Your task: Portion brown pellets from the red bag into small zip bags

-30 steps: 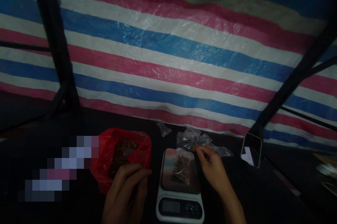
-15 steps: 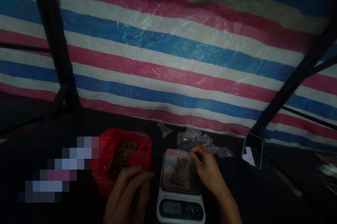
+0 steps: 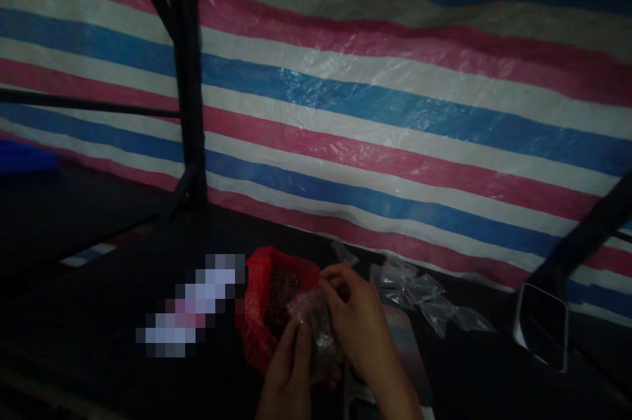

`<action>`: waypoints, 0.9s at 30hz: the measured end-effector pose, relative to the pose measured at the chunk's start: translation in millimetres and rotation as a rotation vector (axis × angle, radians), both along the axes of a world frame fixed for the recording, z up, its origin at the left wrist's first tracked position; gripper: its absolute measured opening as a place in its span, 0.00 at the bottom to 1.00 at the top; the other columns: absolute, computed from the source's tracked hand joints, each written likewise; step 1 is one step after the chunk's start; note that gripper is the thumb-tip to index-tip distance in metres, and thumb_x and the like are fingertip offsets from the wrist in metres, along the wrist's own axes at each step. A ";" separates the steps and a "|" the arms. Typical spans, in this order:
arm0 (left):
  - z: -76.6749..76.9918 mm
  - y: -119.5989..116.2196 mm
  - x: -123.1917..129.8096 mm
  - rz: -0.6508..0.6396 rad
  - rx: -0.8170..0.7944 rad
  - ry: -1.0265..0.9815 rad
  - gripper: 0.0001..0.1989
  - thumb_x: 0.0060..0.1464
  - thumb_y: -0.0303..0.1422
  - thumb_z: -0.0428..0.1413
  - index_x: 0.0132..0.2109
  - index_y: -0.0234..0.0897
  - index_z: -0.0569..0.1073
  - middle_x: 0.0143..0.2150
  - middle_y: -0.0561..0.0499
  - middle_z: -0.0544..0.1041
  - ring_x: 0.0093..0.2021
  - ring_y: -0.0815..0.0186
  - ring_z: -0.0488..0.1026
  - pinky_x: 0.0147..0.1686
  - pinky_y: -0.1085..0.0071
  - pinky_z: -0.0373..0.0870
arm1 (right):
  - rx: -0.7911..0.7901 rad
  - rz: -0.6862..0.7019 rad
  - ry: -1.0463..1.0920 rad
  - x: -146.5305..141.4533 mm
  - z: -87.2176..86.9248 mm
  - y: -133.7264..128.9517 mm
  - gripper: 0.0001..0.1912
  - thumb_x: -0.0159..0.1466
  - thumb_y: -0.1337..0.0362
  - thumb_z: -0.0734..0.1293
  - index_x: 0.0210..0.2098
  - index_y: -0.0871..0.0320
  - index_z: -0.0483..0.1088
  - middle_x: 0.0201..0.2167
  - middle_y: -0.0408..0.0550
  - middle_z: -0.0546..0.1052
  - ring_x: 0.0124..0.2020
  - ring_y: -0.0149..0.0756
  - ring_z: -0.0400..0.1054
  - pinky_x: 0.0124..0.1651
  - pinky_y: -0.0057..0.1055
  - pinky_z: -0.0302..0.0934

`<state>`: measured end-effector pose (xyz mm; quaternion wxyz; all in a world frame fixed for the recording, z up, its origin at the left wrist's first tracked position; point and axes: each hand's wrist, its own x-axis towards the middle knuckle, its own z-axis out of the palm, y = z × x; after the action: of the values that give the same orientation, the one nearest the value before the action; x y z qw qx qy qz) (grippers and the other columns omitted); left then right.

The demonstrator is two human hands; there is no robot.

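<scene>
A small clear plastic bag [image 3: 320, 328] with brownish contents is held between both hands, in front of the red bag's right side. My left hand [image 3: 290, 367] grips its lower left part, fingers closed. My right hand [image 3: 356, 315] pinches its top from the right. The red plastic bag [image 3: 257, 334] stands open with dark brown, loose material [image 3: 284, 291] inside. Partly hidden behind my right forearm is the scale [image 3: 407, 347], with no bag visible on the part of its plate that shows.
Several clear plastic bags [image 3: 412, 285] lie behind the scale. A phone [image 3: 542, 328] leans against a dark frame bar at the right. Striped sheeting [image 3: 385, 143] hangs behind the dark table [image 3: 222, 229]. A pixelated patch covers something left of the red bag.
The small bag has left the scale plate and moved left in my right hand. My left hand has closed on it too. The view has turned left, so the table items appear farther right.
</scene>
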<state>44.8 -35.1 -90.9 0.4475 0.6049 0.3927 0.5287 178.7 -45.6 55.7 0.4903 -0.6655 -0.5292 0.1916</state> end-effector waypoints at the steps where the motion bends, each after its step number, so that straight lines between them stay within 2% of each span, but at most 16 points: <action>1: -5.7 5.4 -3.3 0.002 -0.043 -0.005 0.19 0.50 0.36 0.65 0.52 0.49 0.84 0.59 0.47 0.85 0.58 0.47 0.83 0.47 0.56 0.87 | -0.025 -0.012 -0.017 -5.2 -2.3 6.4 0.07 0.67 0.64 0.67 0.39 0.53 0.78 0.31 0.43 0.82 0.33 0.40 0.76 0.38 0.32 0.64; 2: -8.6 10.3 -5.8 -0.007 -0.090 -0.003 0.20 0.48 0.34 0.66 0.50 0.48 0.84 0.59 0.46 0.85 0.58 0.47 0.83 0.48 0.56 0.86 | -0.046 -0.017 -0.036 -9.9 -4.5 12.2 0.07 0.66 0.65 0.67 0.40 0.53 0.78 0.32 0.44 0.82 0.34 0.40 0.77 0.38 0.32 0.64; 4: -4.9 17.6 -7.8 -0.030 -0.210 -0.029 0.20 0.47 0.32 0.67 0.50 0.46 0.85 0.56 0.44 0.86 0.52 0.48 0.85 0.45 0.57 0.86 | -0.073 -0.015 -0.073 -18.0 -7.8 22.1 0.07 0.66 0.66 0.67 0.41 0.52 0.78 0.33 0.44 0.83 0.36 0.41 0.77 0.40 0.33 0.64; 7: 18.1 21.4 -6.6 -0.102 -0.484 -0.224 0.16 0.57 0.40 0.63 0.50 0.40 0.84 0.44 0.42 0.88 0.38 0.54 0.87 0.37 0.59 0.85 | -0.097 -0.004 -0.092 -27.8 -11.3 33.1 0.07 0.67 0.66 0.68 0.41 0.52 0.78 0.34 0.44 0.83 0.37 0.41 0.78 0.40 0.32 0.64; 10: 41.4 20.8 -7.3 -0.162 -0.641 -0.440 0.19 0.54 0.47 0.66 0.42 0.35 0.82 0.31 0.45 0.85 0.29 0.57 0.83 0.31 0.64 0.81 | -0.117 0.000 -0.097 -34.2 -14.1 40.0 0.08 0.67 0.67 0.67 0.42 0.52 0.78 0.36 0.44 0.83 0.38 0.40 0.78 0.40 0.32 0.64; 13: 50.2 20.9 -11.3 -0.165 -0.684 -0.520 0.22 0.49 0.47 0.70 0.43 0.35 0.81 0.27 0.48 0.83 0.25 0.60 0.80 0.29 0.66 0.77 | -0.122 -0.014 -0.114 -37.0 -16.4 44.0 0.08 0.67 0.67 0.67 0.42 0.52 0.78 0.36 0.44 0.83 0.38 0.41 0.78 0.41 0.32 0.64; 19: 45.1 22.3 -12.9 -0.253 -0.753 -0.561 0.28 0.50 0.54 0.68 0.46 0.34 0.78 0.22 0.51 0.81 0.24 0.61 0.79 0.27 0.68 0.72 | -0.125 -0.017 -0.149 -37.3 -19.6 45.5 0.09 0.67 0.68 0.67 0.43 0.53 0.78 0.38 0.45 0.84 0.39 0.42 0.79 0.43 0.33 0.64; 24: 48.8 23.0 -12.6 -0.285 -0.751 -0.604 0.28 0.50 0.53 0.69 0.48 0.35 0.78 0.27 0.51 0.83 0.25 0.62 0.79 0.28 0.69 0.72 | -0.131 -0.013 -0.121 -35.8 -22.4 41.7 0.09 0.67 0.67 0.66 0.43 0.52 0.79 0.39 0.45 0.84 0.39 0.43 0.79 0.43 0.34 0.65; 27: 50.9 23.6 -15.5 -0.308 -0.738 -0.553 0.28 0.54 0.53 0.66 0.51 0.35 0.79 0.29 0.49 0.84 0.28 0.61 0.80 0.31 0.68 0.75 | -0.114 -0.003 -0.105 -31.7 -22.2 37.3 0.10 0.67 0.66 0.66 0.44 0.52 0.79 0.37 0.46 0.83 0.39 0.43 0.78 0.41 0.34 0.65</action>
<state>29.3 -11.5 -40.0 0.7929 0.2937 0.3263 0.4226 147.0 -8.3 33.5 0.4235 -0.7022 -0.5414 0.1858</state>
